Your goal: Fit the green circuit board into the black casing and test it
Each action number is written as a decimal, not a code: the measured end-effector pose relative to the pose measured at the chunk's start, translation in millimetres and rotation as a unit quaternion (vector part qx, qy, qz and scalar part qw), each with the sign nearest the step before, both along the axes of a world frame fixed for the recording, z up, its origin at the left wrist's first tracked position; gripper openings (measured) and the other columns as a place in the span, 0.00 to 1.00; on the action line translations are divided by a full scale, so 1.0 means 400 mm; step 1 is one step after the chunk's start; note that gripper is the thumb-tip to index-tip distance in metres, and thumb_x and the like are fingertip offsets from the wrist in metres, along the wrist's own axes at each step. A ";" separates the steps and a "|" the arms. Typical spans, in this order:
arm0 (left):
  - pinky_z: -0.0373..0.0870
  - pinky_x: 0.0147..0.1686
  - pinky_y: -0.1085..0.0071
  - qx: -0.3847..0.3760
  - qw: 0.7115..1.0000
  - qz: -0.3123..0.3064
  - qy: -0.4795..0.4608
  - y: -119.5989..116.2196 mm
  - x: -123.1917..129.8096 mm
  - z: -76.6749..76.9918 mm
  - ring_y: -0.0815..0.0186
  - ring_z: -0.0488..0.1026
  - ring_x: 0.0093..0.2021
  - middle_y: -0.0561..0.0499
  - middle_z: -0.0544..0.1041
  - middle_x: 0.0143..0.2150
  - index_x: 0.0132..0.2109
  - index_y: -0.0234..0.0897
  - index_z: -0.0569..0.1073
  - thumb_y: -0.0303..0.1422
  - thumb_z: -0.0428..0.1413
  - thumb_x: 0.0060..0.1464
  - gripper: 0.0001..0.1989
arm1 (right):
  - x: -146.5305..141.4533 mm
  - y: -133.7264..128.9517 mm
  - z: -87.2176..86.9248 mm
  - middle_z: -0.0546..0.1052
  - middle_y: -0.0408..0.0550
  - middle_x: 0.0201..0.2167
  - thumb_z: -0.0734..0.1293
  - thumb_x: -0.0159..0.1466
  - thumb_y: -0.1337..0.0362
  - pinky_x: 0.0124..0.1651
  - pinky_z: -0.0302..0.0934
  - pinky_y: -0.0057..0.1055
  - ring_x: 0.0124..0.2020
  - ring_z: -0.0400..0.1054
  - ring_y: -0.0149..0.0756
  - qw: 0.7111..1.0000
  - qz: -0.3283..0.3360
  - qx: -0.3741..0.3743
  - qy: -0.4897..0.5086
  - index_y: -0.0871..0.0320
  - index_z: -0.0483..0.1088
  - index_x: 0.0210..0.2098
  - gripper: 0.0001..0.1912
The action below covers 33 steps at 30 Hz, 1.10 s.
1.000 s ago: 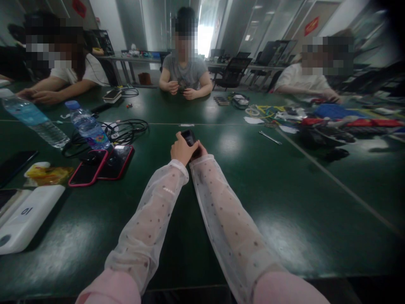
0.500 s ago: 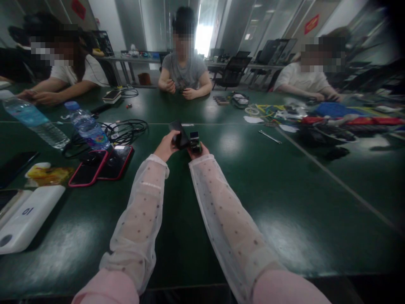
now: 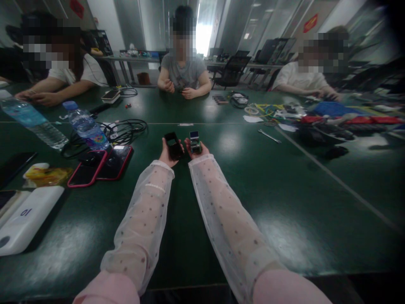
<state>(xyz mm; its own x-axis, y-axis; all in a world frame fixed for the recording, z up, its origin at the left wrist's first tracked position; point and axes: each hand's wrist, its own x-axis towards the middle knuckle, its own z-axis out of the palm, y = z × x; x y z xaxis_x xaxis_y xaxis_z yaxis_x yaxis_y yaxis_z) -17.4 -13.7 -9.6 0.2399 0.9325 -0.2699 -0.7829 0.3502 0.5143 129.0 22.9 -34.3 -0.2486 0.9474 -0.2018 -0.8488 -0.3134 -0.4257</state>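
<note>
Black case sits in half-curled left fingers, right fingers likewise cupping a small device.

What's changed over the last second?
The left hand has drawn a black rectangular casing leftward, away from the small green-edged electronic device, and turned its broad face toward the camera. The right hand still holds the device, about where it was. Unmoved: the blue-capped clear plastic bottle, two red-cased phones and silver metal wrench.
</note>
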 end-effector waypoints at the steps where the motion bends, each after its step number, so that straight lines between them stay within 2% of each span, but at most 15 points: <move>1: 0.71 0.33 0.70 0.000 1.000 -0.002 0.008 -0.001 0.001 0.003 0.67 0.72 0.27 0.48 0.74 0.27 0.46 0.32 0.71 0.60 0.37 0.55 0.36 | 0.000 -0.001 0.001 0.79 0.53 0.36 0.49 0.70 0.59 0.35 0.72 0.29 0.40 0.75 0.36 1.000 -0.001 0.001 -0.001 0.64 0.66 0.49 0.22; 8: 0.71 0.33 0.68 0.006 0.998 -0.014 0.056 -0.004 0.007 0.008 0.66 0.72 0.27 0.47 0.74 0.26 0.47 0.32 0.72 0.61 0.37 0.54 0.38 | -0.001 -0.012 0.016 0.79 0.53 0.35 0.49 0.69 0.58 0.35 0.72 0.30 0.39 0.75 0.36 1.000 0.005 -0.015 -0.007 0.65 0.65 0.50 0.22; 20: 0.71 0.31 0.68 0.009 0.998 -0.032 0.055 0.002 0.001 0.000 0.65 0.73 0.26 0.48 0.74 0.26 0.45 0.32 0.72 0.61 0.38 0.54 0.37 | 0.002 -0.007 0.012 0.79 0.52 0.34 0.49 0.69 0.58 0.35 0.72 0.30 0.38 0.75 0.35 1.000 0.015 -0.013 -0.018 0.65 0.66 0.51 0.23; 33: 0.71 0.29 0.69 0.004 0.997 -0.022 0.071 -0.003 0.004 0.009 0.66 0.73 0.25 0.48 0.74 0.26 0.44 0.32 0.72 0.61 0.37 0.54 0.37 | -0.005 -0.006 0.014 0.79 0.52 0.33 0.49 0.69 0.59 0.34 0.72 0.31 0.36 0.76 0.35 0.999 0.001 -0.011 -0.030 0.64 0.67 0.49 0.22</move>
<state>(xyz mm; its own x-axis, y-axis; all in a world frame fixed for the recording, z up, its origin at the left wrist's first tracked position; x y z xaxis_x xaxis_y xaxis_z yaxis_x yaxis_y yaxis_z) -15.6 -15.0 -6.0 0.2398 0.9241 -0.2975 -0.6857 0.3782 0.6219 127.0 20.6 -28.8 -0.2375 0.9417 -0.2382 -0.8210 -0.3256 -0.4690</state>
